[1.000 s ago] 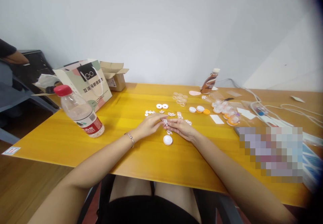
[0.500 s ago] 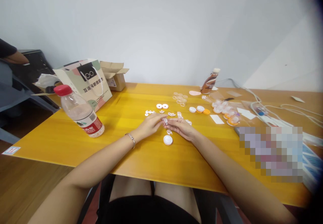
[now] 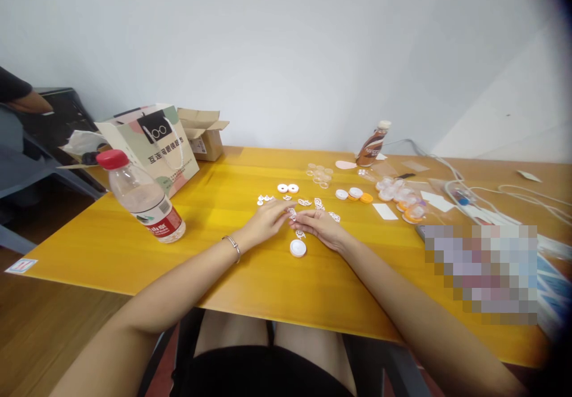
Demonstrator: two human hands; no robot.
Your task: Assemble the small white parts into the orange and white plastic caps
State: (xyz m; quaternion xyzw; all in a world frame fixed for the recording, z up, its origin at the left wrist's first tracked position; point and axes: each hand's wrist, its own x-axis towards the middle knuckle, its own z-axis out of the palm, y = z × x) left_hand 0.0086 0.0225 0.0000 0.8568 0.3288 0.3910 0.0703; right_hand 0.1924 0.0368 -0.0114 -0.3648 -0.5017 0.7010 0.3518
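Between my left hand (image 3: pixel 267 220) and my right hand (image 3: pixel 322 226) is a small white openwork plastic piece (image 3: pixel 292 213). Fingers of both hands are closed on it, a little above the table. Just below lies a similar white openwork piece (image 3: pixel 300 235), and nearer me a round white disc case (image 3: pixel 298 248) rests flat. Beyond my fingers are more white cut-out pieces (image 3: pixel 319 204). Several small white pegged discs (image 3: pixel 260 199) lie by my left fingers, and two white rings (image 3: pixel 287 188) sit farther back.
A red-capped water bottle (image 3: pixel 145 200) stands left, before a paper bag (image 3: pixel 156 146) and an open carton (image 3: pixel 208 137). Clear round lids (image 3: pixel 319 174), orange and white cases (image 3: pixel 355 194), a brown drink bottle (image 3: pixel 373 145) and white cables (image 3: pixel 451 173) occupy the right. Another person's arm (image 3: pixel 33 102) shows far left.
Both hands stay almost in place on the white piece, which seems slightly turned between the fingers. Nothing else has visibly moved.
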